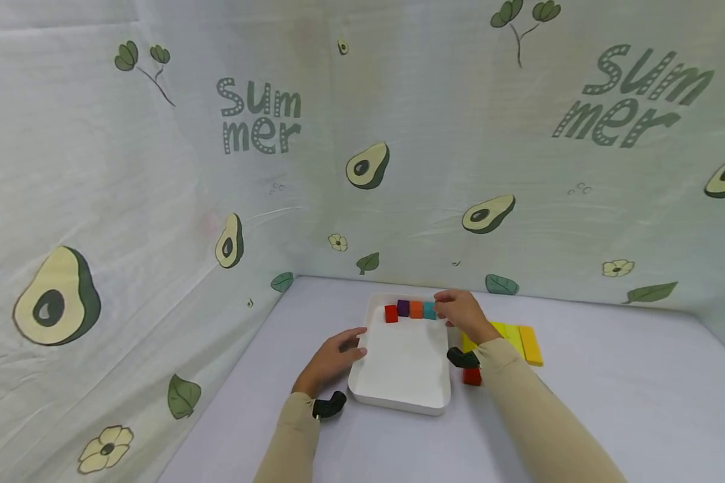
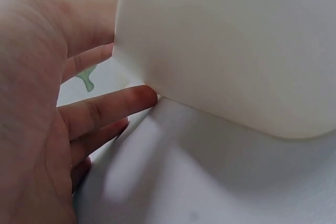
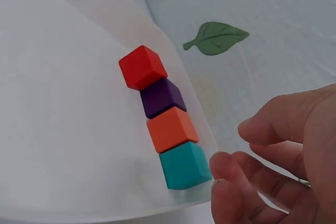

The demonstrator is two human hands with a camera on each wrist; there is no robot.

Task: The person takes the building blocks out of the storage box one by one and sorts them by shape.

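My left hand [image 1: 331, 361] is at the left side of a white tray [image 1: 401, 376]. In the left wrist view, the thumb side passes behind the tray wall [image 2: 226, 51], and a fingertip touches its lower outer edge, so the hand holds the rim. Along the tray's far end stand a red cube [image 3: 143, 67], a purple cube [image 3: 163, 98], an orange cube [image 3: 172, 129] and a teal cube [image 3: 185, 165], side by side in a row, the red one slightly offset. My right hand [image 1: 462, 313] is beside the teal cube, fingertips right at its side, thumb apart and bent fingers gripping nothing.
Right of the tray, partly under the right forearm, lie yellow blocks [image 1: 511, 333], an orange-yellow bar [image 1: 530, 345] and a red block [image 1: 472, 377]. A printed cloth [image 1: 411, 221] hangs behind and to the left of the white table [image 1: 616, 376].
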